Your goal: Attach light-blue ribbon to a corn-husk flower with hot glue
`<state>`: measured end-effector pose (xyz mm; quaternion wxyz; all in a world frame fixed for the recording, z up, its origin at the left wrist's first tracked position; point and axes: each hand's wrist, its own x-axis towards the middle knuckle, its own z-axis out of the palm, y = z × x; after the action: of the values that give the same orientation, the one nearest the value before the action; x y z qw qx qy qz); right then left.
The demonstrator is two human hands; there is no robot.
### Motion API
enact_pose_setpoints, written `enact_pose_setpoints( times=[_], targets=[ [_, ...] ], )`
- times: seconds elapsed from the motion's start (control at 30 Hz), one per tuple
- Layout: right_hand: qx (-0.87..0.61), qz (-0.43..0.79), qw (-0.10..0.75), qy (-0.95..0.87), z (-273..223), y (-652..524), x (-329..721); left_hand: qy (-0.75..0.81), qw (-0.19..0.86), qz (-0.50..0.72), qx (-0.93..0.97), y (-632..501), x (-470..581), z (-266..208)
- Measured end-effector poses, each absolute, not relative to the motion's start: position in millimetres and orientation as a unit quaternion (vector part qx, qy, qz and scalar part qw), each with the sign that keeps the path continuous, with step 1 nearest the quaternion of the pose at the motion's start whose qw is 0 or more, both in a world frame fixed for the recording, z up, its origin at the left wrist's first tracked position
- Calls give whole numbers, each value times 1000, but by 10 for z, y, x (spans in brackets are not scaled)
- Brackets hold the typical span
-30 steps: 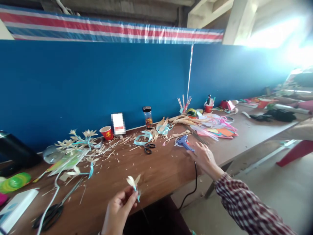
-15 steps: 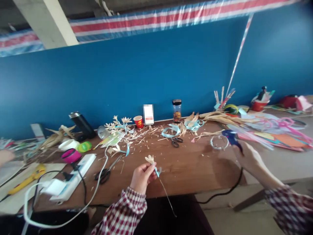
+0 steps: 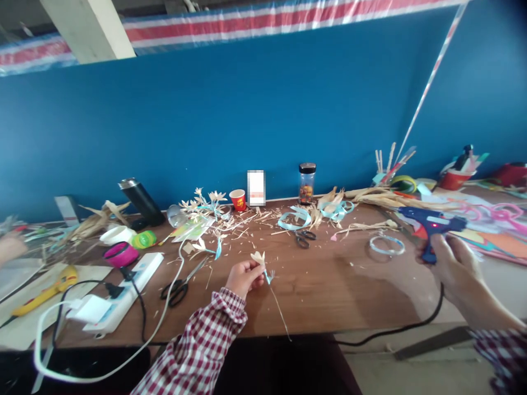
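Observation:
Between the thumb and fingers of my left hand (image 3: 246,278) is a small cream-coloured handmade flower (image 3: 258,258) with pale blue wrapping below its petals and a thin stem hanging down past the table edge. Out to the right, my right hand (image 3: 459,269) is closed round the handle of a blue glue gun (image 3: 432,222). A red light glows on the gun's body, and its nozzle points left. Its black cord (image 3: 395,331) drops from the handle and runs along the table's front edge. A clear round ring (image 3: 387,245) lies on the table left of the gun.
Black scissors (image 3: 175,292) and a white power strip (image 3: 123,293) lie to the left. Finished-looking flowers (image 3: 206,203), a red paper cup (image 3: 237,199), a lidded jar (image 3: 307,184), blue ribbon (image 3: 294,218) and more scissors (image 3: 304,238) stand further back. Another person's hand (image 3: 12,247) shows far left.
My right hand has moved right with the glue gun, which now shows side-on beyond the clear ring. My left hand keeps hold of the flower. The view has shifted slightly.

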<state>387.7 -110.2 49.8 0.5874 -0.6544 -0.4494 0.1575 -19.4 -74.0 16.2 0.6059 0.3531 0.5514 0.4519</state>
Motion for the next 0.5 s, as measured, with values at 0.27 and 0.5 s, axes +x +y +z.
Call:
enact_pose_setpoints(
  times=[0.27,0.5],
  targets=[
    [-578,383,511,-507,548,-1298,2963,563,592,404,412,-512,-179,154],
    [-572,326,369,-656,550,-1284,2560,576,566,383,449,-540,-212,93]
  ],
)
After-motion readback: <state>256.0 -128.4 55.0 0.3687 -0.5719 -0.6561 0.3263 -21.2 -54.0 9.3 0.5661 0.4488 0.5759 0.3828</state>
